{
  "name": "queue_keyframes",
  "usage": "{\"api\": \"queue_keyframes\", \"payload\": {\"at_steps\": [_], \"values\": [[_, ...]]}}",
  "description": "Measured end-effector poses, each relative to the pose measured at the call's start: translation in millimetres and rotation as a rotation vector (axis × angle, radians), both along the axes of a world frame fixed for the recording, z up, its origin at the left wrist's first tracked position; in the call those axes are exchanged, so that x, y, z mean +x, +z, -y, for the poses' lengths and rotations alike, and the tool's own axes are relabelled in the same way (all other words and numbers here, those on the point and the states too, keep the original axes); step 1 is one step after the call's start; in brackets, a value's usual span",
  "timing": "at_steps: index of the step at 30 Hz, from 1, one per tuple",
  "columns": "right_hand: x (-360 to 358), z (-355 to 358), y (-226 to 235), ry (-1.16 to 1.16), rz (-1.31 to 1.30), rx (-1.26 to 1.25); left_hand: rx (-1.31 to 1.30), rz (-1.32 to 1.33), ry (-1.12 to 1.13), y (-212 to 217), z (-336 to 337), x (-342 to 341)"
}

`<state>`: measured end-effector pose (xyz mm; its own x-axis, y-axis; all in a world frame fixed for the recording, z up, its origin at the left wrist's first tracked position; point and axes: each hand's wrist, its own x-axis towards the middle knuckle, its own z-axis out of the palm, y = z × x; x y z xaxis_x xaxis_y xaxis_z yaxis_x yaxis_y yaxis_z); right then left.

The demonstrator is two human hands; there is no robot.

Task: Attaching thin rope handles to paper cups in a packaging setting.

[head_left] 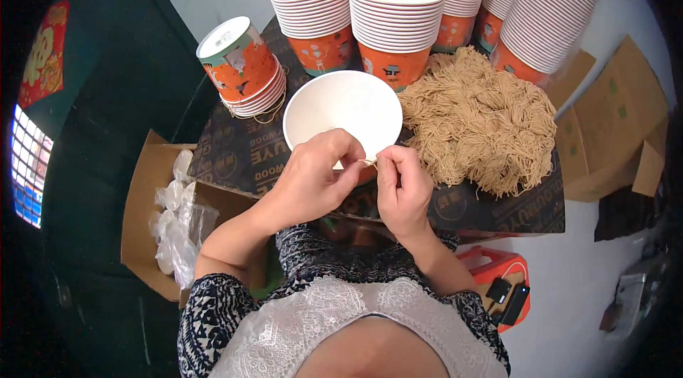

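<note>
The left hand (309, 179) is curled around the near rim of a white paper bowl (341, 111), fingers bent in, thumb toward the other hand. The right hand (402, 189) is pinched narrow, and a thin tan string (368, 162) is held between its fingertips right at the bowl's rim, where both hands meet. The bowl is seen at twelve o'clock from the hands, mouth open upward, touching the left fingers. The string's short visible run lies roughly three to nine o'clock across the gap; its far end cannot be told. At two o'clock from the right hand, just beside it, a heap of tan strings (477, 122) is spread over the dark cardboard sheet (235, 157). Stacked cups (395, 15) stand beyond at twelve o'clock. The right hand is judged nearer the heap.
</note>
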<state>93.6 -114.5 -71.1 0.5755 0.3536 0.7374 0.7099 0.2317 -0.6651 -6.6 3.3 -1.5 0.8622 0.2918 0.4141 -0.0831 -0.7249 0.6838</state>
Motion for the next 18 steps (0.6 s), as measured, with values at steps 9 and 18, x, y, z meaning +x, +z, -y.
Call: {"api": "queue_keyframes", "payload": {"at_steps": [9,18], "values": [[-2,-4,-3,0.04,-0.117,-0.025,0.176,0.037,-0.139,-1,-8,-1],[1,-5,-4,0.072,-0.135,0.008,0.05,0.08,-0.058,-3,-1,2]]}}
